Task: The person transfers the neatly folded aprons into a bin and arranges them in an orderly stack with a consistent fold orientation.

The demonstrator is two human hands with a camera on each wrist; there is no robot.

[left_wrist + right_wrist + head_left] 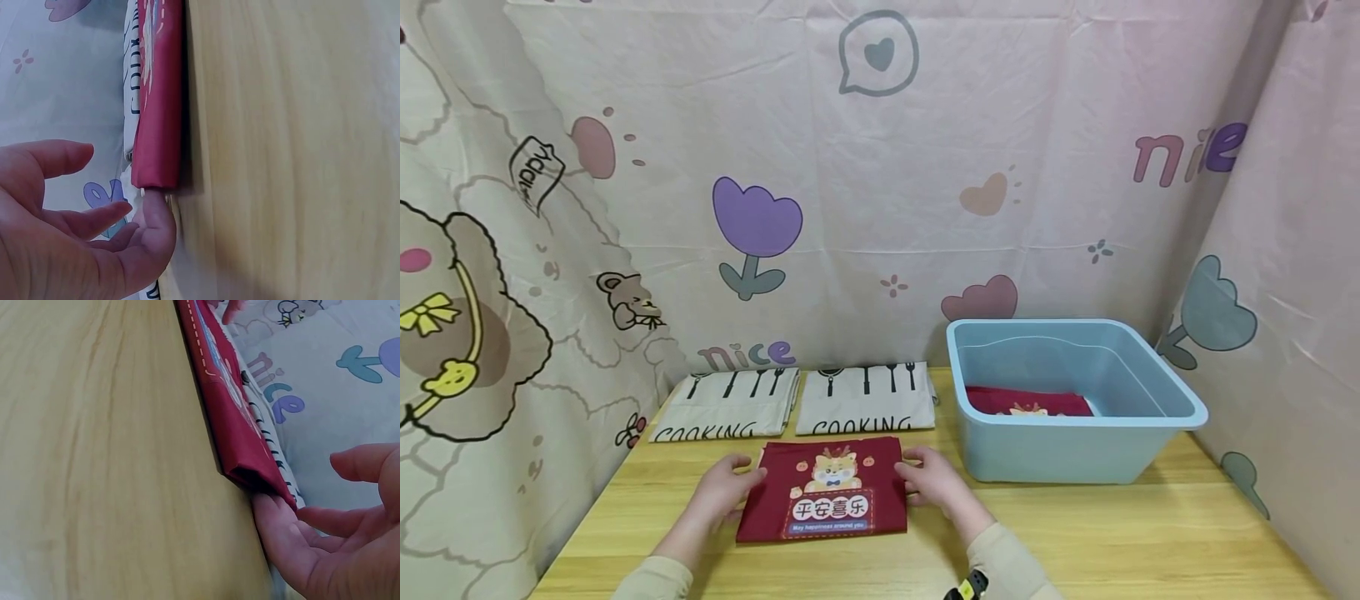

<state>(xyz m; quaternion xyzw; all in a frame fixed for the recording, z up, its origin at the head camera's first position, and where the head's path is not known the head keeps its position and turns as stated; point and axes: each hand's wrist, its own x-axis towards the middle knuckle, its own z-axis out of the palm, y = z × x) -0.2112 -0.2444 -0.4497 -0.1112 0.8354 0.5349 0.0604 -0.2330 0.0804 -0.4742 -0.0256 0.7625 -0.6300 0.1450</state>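
A folded red cloth [827, 490], printed with a cartoon animal and white lettering, lies flat at the front middle of the wooden table. My left hand [721, 490] is at its left side, thumb raised and apart from the fingers; in the left wrist view the little finger [157, 219] reaches the end of the cloth. At the opposite side is my right hand [938, 483], thumb also lifted. The right wrist view shows its lower fingertips [269, 509] at the underside of the cloth's corner, where the fold gapes a little.
Behind the red cloth lie two folded white cloths [730, 407] [867, 402] printed with utensils and "COOKING". A light blue plastic bin [1045, 450] stands at the right, with another folded red cloth [1030, 402] inside. A patterned curtain [880, 167] hangs along the table's back.
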